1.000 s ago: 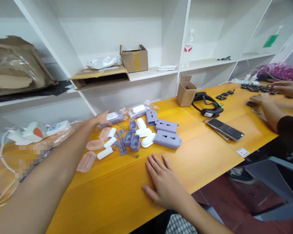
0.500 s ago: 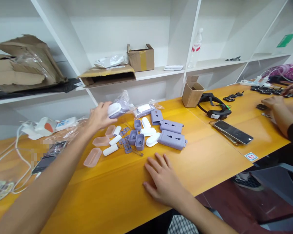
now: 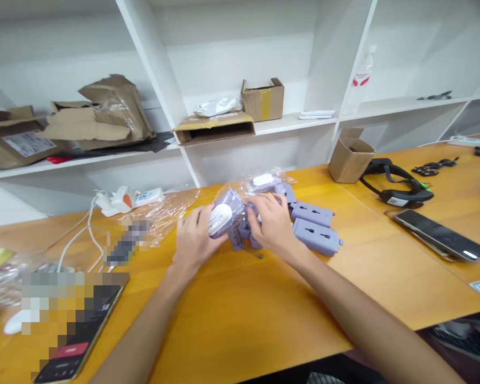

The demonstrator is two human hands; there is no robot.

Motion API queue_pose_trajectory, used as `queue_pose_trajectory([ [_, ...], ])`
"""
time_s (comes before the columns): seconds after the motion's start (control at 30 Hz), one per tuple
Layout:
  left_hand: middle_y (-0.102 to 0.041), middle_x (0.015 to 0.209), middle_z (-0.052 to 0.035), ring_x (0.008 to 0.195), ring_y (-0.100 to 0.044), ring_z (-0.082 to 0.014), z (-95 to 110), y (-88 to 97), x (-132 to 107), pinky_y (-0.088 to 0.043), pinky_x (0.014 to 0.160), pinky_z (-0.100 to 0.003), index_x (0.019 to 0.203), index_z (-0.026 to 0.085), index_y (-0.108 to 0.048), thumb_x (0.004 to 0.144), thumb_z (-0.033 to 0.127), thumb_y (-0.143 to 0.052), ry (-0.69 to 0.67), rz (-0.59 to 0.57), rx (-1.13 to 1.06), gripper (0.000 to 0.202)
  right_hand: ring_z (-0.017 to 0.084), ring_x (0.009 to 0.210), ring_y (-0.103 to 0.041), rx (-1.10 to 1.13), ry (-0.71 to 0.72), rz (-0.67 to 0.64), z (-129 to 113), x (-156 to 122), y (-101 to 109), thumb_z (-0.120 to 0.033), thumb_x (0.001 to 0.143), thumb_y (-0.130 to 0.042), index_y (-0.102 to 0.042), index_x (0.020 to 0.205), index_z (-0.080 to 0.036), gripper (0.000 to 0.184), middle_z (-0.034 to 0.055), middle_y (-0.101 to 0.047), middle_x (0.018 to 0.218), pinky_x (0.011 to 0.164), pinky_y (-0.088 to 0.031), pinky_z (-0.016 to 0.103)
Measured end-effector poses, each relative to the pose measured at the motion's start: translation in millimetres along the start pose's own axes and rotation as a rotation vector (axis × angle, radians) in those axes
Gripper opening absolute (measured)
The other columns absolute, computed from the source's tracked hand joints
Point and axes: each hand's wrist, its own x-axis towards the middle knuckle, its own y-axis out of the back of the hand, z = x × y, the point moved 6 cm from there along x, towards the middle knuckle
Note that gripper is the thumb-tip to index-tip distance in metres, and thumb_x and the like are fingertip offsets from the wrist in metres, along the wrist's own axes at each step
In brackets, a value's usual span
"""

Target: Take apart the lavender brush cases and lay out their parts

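My left hand point(image 3: 195, 234) is closed around a purple case point(image 3: 235, 202) with a white oval piece, wrapped in a clear plastic bag. At the bag's right end, my right hand point(image 3: 272, 220) has its fingers bent onto the plastic. Behind that hand lies a second bagged purple case point(image 3: 263, 180). To its right are two purple housings point(image 3: 318, 237) with dark slots, and part of another shows behind the fingers. Small purple cups point(image 3: 245, 230) and a spring point(image 3: 256, 255) peek out below the hands. My hands cover most of the other loose parts.
Left on the table are a power strip point(image 3: 150, 196), white cables, loose plastic film point(image 3: 164, 213) and a phone point(image 3: 84, 330). To the right stand a small cardboard box point(image 3: 350, 157), a black headset point(image 3: 402, 194) and another phone point(image 3: 440, 234). Shelves with cartons point(image 3: 264, 101) rise behind.
My left hand has brought the bagged case toward me and lower. My right hand has left the tabletop and come up to the bag. The view has turned left.
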Motion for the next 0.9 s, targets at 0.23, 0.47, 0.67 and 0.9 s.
queue_pose_trajectory([
  [0.23,-0.068,0.135,-0.0185,0.119,-0.066,-0.0385,10,13.0,-4,-0.043,0.096,-0.05,0.146,0.022,-0.05,0.081,0.035,-0.083,-0.107,-0.003,0.02,0.075,0.028,0.097,-0.068,0.097,-0.182,0.076,42,-11,7,-0.021,0.097,-0.053,-0.068,0.106,-0.021,0.018,0.0088,-0.076,0.101,0.088,-0.046,0.044],
  [0.47,-0.068,0.136,-0.0175,0.12,-0.064,-0.0394,-4,18.2,0,-0.039,0.101,-0.053,0.146,0.025,-0.052,0.077,0.031,-0.085,-0.094,-0.052,0.042,0.077,0.016,0.056,-0.063,0.401,-0.412,-0.035,80,-9,-4,-0.022,0.094,-0.053,-0.068,0.112,-0.021,0.023,0.005,-0.075,0.092,0.059,-0.051,0.033],
  [0.67,-0.067,0.138,-0.0166,0.121,-0.063,-0.0386,-13,17.8,1,-0.038,0.103,-0.054,0.153,0.026,-0.048,0.081,0.03,-0.082,-0.113,-0.095,0.057,0.08,0.009,0.039,-0.05,0.738,-0.587,-0.324,82,-17,-23,-0.029,0.089,-0.065,-0.068,0.122,-0.021,0.034,0.0072,-0.078,0.098,0.042,-0.045,0.029],
  [0.9,-0.067,0.138,-0.0163,0.121,-0.063,-0.0391,-13,17.7,2,-0.038,0.103,-0.054,0.154,0.025,-0.048,0.08,0.028,-0.084,-0.143,-0.118,0.048,0.083,0.008,0.045,-0.043,0.843,-0.599,-0.51,66,-18,-22,-0.032,0.093,-0.065,-0.071,0.131,-0.019,0.04,0.0083,-0.08,0.097,0.044,-0.04,0.026],
])
